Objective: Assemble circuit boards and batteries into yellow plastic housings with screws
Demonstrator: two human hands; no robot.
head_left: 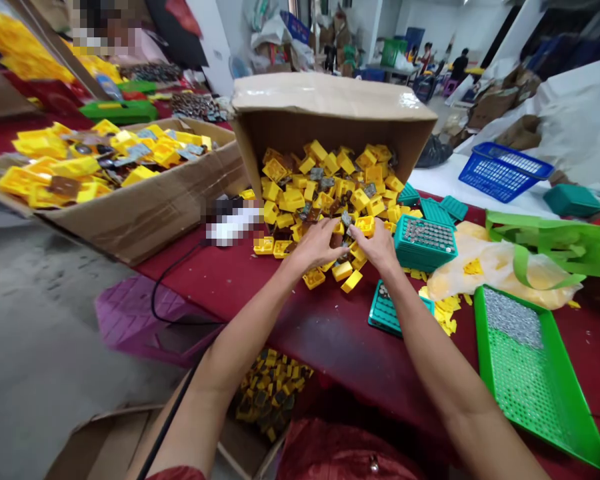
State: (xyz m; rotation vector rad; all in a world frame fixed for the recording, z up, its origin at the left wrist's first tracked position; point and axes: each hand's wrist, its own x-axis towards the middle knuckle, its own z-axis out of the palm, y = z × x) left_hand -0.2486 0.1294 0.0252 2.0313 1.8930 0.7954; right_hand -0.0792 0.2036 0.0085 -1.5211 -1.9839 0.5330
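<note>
A large heap of yellow plastic cases (291, 199), mixed with small grey circuit boards and brown pieces, spills from a tipped cardboard box (330, 93) onto the red table. My left hand (320, 243) lies over the front of the heap, fingers spread and thumb apart. Close on its right, my right hand (380, 247) has a yellow plastic case (365, 225) between thumb and fingers. A small grey piece (347, 219) shows between the two hands; whether either one touches it I cannot tell. Loose yellow cases (351, 281) lie just below the hands.
Teal trays of small round metal parts (425, 252) stand right of the heap, another teal tray (387, 313) by my right forearm. Further right is a green perforated tray (530, 380). A full carton (145, 207) stands left; an open box of cases (270, 383) sits below the table edge.
</note>
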